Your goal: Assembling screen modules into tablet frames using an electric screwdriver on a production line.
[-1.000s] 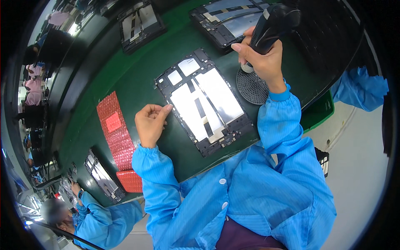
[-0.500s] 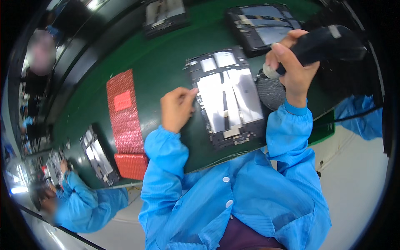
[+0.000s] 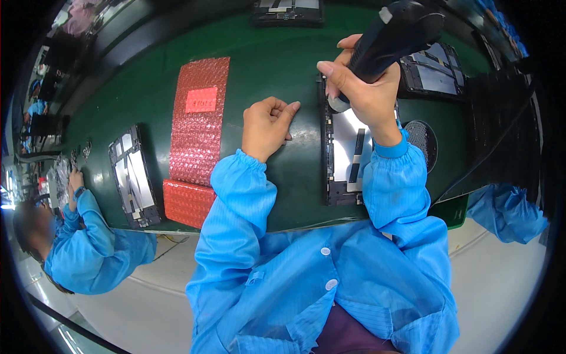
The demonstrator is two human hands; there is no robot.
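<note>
My right hand (image 3: pixel 374 97) is wrapped round a black electric screwdriver (image 3: pixel 398 38). Its pale nose points down over the upper left part of an opened tablet (image 3: pixel 342 141). Silvery panels and a black ribbon cable show inside the tablet, while my hand and sleeve cover much of its right side. The screwdriver's tip is hidden, so I cannot tell whether it touches. Left of the tablet, my left hand (image 3: pixel 268 127) hovers over the green table (image 3: pixel 295 183), thumb and fingers pinched together. Whatever they hold, if anything, is too small to make out.
Red bubble wrap (image 3: pixel 197 135) with a label lies to the left, beside another opened tablet (image 3: pixel 134 177). More opened tablets (image 3: pixel 433 71) sit at the back right, and one (image 3: pixel 289 15) at the far edge. A round dark dish (image 3: pixel 423 141) is on the right. A co-worker (image 3: pixel 88 242) sits at left.
My right hand has carried the screwdriver from beside the round dish to above the tablet's upper left. My left hand has come away from the tablet's left edge. The whole view has shifted.
</note>
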